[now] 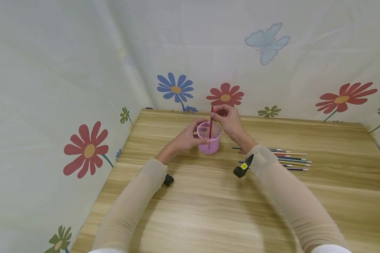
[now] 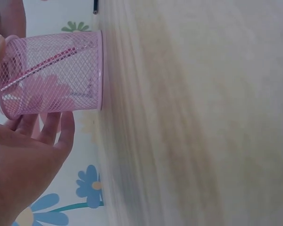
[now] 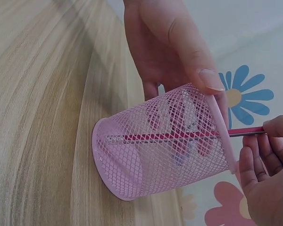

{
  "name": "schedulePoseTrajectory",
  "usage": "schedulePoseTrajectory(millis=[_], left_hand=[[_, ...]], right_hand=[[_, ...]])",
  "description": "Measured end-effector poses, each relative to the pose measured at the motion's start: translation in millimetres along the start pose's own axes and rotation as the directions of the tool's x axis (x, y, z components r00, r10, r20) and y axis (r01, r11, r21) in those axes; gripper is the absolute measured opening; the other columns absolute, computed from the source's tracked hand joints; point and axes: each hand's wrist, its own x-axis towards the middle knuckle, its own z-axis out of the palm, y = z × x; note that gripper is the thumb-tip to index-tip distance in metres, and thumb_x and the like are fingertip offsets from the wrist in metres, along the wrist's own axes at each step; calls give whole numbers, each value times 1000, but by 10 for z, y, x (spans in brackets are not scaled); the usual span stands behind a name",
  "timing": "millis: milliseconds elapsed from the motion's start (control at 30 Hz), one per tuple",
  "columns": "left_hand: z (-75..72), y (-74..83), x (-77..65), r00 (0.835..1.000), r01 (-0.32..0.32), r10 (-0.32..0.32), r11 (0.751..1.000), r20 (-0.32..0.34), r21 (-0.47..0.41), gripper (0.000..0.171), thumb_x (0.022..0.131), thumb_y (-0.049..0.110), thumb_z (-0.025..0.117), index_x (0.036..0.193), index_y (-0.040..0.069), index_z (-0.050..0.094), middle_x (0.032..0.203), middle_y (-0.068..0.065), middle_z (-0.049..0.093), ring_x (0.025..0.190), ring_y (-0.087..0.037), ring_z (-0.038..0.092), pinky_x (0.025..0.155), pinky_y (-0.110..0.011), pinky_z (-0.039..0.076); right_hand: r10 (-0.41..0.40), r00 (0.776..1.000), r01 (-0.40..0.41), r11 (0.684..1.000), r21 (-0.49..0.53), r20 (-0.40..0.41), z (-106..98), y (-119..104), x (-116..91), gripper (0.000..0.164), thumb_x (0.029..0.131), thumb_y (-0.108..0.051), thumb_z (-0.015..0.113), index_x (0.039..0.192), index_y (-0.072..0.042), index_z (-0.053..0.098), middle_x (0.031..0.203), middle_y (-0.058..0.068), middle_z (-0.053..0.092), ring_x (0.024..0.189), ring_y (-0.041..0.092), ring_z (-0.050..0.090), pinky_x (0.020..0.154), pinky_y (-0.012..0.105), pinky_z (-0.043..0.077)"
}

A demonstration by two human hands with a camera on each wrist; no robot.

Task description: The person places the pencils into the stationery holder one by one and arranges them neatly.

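A pink mesh pen holder (image 1: 214,146) stands upright on the wooden table, and my left hand (image 1: 187,138) grips it near the rim, thumb in front and fingers behind. Between thumb and fingertips, my right hand (image 1: 230,122) pinches the upper end of a red pencil (image 1: 211,123). Most of the pencil's length is inside the holder; through the mesh (image 3: 160,155) in the right wrist view, its lower end appears close to the base. No other pencil shows in the holder. The left wrist view shows the pencil slanting behind the mesh (image 2: 61,89).
Several pencils (image 1: 292,163) lie side by side on the table (image 1: 193,207) to the right, partly hidden by my right forearm. A pale cloth (image 1: 202,45) printed with flowers and a butterfly hangs behind the table and along its left side.
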Motion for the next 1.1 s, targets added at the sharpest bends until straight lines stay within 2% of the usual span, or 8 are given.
schedulePoseTrajectory(millis=[300,600,933,1100], left_hand=[[-5,32,6,1000,12,-12,1000,3,11,90,92,24,86,161,4,32,154,-7,49,140,-28,51,116,-47,48],[-17,45,13,1000,28,-28,999,6,22,90,91,29,86,162,9,33,154,-5,48,140,-25,50,116,-48,47],[12,59,15,999,30,-31,999,32,37,89,93,28,84,162,6,31,158,-6,45,144,-29,47,117,-46,47],[-3,68,-18,1000,23,-24,1000,15,19,88,92,24,85,161,6,33,153,-6,49,142,-32,49,117,-48,47]], right_hand=[[19,999,-19,1000,-15,-37,-23,50,43,19,102,-6,70,118,4,66,111,14,68,99,20,64,90,26,59],[-19,1000,19,1000,-23,-19,-26,62,61,21,102,-5,70,120,5,65,111,15,67,100,22,65,91,28,60],[-14,1000,14,990,-141,-2,-35,143,57,20,103,-10,70,120,-1,66,110,13,68,99,24,64,89,29,59],[-23,1000,26,984,-175,15,-42,154,70,22,102,-10,71,121,0,68,113,15,69,102,26,64,91,31,57]])
